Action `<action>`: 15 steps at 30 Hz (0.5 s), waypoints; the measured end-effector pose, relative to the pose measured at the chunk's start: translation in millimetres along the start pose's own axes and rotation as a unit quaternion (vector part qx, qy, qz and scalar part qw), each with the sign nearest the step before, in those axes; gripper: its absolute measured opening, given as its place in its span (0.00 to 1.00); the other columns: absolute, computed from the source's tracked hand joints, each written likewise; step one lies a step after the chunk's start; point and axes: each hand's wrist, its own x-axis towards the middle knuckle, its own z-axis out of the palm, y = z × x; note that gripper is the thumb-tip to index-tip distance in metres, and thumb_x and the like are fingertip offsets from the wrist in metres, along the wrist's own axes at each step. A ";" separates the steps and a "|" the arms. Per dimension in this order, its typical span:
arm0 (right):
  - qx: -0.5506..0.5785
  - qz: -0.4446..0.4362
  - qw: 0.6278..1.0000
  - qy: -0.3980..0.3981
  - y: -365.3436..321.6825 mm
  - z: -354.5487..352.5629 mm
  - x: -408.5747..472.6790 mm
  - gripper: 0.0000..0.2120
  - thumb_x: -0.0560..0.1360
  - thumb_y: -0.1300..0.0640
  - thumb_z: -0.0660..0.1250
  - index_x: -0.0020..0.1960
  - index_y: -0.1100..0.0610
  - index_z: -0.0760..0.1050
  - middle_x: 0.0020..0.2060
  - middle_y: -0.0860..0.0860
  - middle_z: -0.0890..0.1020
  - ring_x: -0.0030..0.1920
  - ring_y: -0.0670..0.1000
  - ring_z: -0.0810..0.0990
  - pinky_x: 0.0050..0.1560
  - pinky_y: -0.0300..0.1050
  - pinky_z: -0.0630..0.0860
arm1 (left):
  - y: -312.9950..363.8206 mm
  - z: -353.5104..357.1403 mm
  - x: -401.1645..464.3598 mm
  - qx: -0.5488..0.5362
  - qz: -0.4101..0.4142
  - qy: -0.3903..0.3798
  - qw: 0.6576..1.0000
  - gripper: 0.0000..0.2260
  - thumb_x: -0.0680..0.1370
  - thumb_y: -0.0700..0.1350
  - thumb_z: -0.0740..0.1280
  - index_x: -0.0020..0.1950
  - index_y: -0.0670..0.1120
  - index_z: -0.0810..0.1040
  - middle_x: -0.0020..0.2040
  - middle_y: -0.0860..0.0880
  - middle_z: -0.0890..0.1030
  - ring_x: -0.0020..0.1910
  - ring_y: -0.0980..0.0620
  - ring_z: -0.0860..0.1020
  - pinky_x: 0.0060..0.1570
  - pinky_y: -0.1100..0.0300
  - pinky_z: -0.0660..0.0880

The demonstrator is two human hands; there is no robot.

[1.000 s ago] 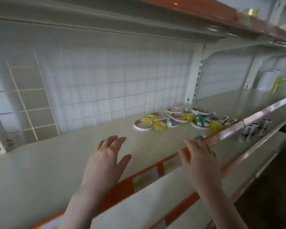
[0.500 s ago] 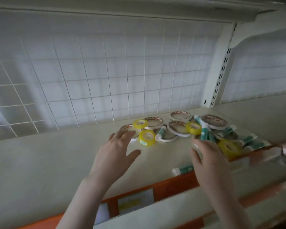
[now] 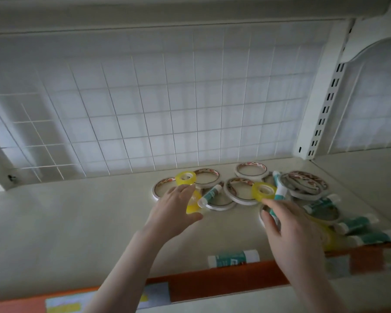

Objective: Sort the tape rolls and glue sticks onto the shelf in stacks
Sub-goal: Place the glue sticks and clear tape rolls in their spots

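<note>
The shelf carries a loose cluster of tape rolls and glue sticks at its right half, near the wire grid at the back.

Left hand: fingers spread and relaxed, reaching over a yellow roll that lies partly hidden under the palm. The hand grips nothing that can be seen; whether it touches the roll cannot be told. A second yellow roll lies just beyond its fingertips, resting on the white rolls.

Right hand: fingers loosely extended over a white roll at the cluster's near edge. Nothing is clamped in it. A third yellow roll lies just beyond its fingertips, on a white roll.

Both hands are apart from each other, one at each side of the cluster.

Glue sticks: one lies between the hands, across a white roll. One lies tilted beside the third yellow roll. Three more lie at the right edge. One lies alone against the orange front rail, well apart from the cluster.

No stacks are formed.
</note>
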 end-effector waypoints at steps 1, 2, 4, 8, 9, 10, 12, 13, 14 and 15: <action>0.001 -0.002 1.000 0.004 1.9 1.2 1.0 0.13 0.67 0.65 0.74 0.51 0.62 0.81 0.42 0.55 0.82 0.37 0.54 0.80 0.36 0.43 0.73 | -0.1 1.2 1.2 0.001 0.000 0.006 1.000 0.34 0.74 0.56 0.68 0.75 0.49 0.58 0.74 0.52 0.62 0.72 0.53 0.59 0.68 0.59 0.59; 0.003 -0.003 1.000 0.007 3.5 2.8 1.5 0.13 0.66 0.65 0.74 0.51 0.62 0.81 0.42 0.55 0.82 0.37 0.55 0.80 0.37 0.42 0.73 | -0.1 2.1 2.3 0.003 -0.001 0.009 1.000 0.33 0.74 0.56 0.67 0.75 0.48 0.59 0.74 0.52 0.62 0.72 0.53 0.59 0.68 0.59 0.59; 0.010 -0.007 1.000 0.008 5.0 5.8 2.0 0.13 0.66 0.66 0.74 0.51 0.62 0.81 0.42 0.55 0.82 0.37 0.55 0.80 0.37 0.44 0.75 | -0.9 3.0 4.4 0.005 -0.007 0.010 1.000 0.31 0.74 0.56 0.67 0.74 0.48 0.61 0.73 0.51 0.63 0.71 0.51 0.61 0.67 0.57 0.61; 0.013 -0.029 0.999 0.011 3.8 11.8 4.4 0.13 0.66 0.67 0.74 0.51 0.63 0.81 0.43 0.56 0.82 0.39 0.57 0.81 0.37 0.47 0.78 | -3.4 2.4 6.3 0.003 -0.021 0.022 1.000 0.25 0.74 0.57 0.67 0.67 0.48 0.69 0.63 0.50 0.73 0.62 0.49 0.70 0.57 0.56 0.69; 0.015 -0.031 0.999 0.010 2.3 12.9 5.6 0.13 0.66 0.67 0.74 0.51 0.63 0.81 0.43 0.56 0.82 0.39 0.57 0.81 0.37 0.48 0.78 | -3.7 1.8 5.7 0.003 -0.027 0.028 0.999 0.25 0.73 0.57 0.67 0.67 0.48 0.69 0.62 0.50 0.74 0.61 0.49 0.71 0.56 0.56 0.70; 0.016 -0.032 0.999 0.007 0.7 14.1 6.8 0.13 0.66 0.67 0.74 0.51 0.63 0.81 0.43 0.56 0.82 0.39 0.57 0.81 0.36 0.48 0.79 | -4.1 1.1 5.0 0.005 -0.031 0.036 0.999 0.26 0.73 0.57 0.67 0.67 0.48 0.70 0.62 0.50 0.73 0.61 0.49 0.70 0.56 0.56 0.70; 0.007 -0.037 0.999 0.003 -3.0 16.1 10.0 0.13 0.66 0.66 0.74 0.50 0.63 0.81 0.42 0.56 0.82 0.38 0.57 0.81 0.36 0.46 0.78 | -5.7 -0.8 2.5 0.012 -0.038 0.048 0.998 0.28 0.72 0.56 0.68 0.68 0.48 0.68 0.64 0.50 0.72 0.64 0.50 0.68 0.58 0.58 0.68; 0.003 -0.038 0.999 0.000 -5.3 17.0 13.0 0.13 0.66 0.66 0.74 0.50 0.62 0.81 0.42 0.56 0.83 0.39 0.56 0.81 0.37 0.46 0.78 | -6.8 -2.3 0.5 0.012 -0.042 0.050 0.998 0.28 0.72 0.56 0.68 0.69 0.48 0.68 0.65 0.50 0.71 0.65 0.50 0.67 0.58 0.59 0.67; 0.004 -0.039 0.999 -0.005 -7.7 18.4 17.4 0.13 0.67 0.65 0.74 0.51 0.62 0.81 0.42 0.55 0.83 0.39 0.56 0.81 0.37 0.46 0.78 | -8.3 -4.5 -2.1 0.009 -0.047 0.051 0.998 0.28 0.72 0.55 0.68 0.70 0.48 0.67 0.66 0.51 0.70 0.66 0.51 0.66 0.59 0.59 0.67; 0.010 -0.038 0.999 -0.012 -10.2 20.8 22.9 0.12 0.68 0.65 0.73 0.51 0.61 0.81 0.42 0.55 0.83 0.38 0.55 0.81 0.37 0.46 0.78 | -10.5 -6.9 -5.4 0.005 -0.054 0.053 0.997 0.28 0.72 0.55 0.68 0.69 0.49 0.67 0.67 0.51 0.69 0.66 0.51 0.66 0.59 0.58 0.67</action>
